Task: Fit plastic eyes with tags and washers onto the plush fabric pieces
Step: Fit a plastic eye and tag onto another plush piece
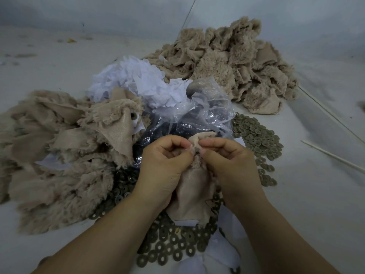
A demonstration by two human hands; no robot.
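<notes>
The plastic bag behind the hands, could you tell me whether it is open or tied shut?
Open: the plastic bag has its crumpled mouth gaping upward with no knot, and dark pieces show inside.

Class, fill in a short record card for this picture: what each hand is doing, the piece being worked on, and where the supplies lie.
Left hand: pinches the plush piece
Right hand: pinches the same piece
Plush piece: held between both hands, backing side up
Washers: loose heaps right of and below the hands
Plastic bag: behind the hands, dark contents
White tags: heap behind the bag
Plush piles: left, far right
</notes>
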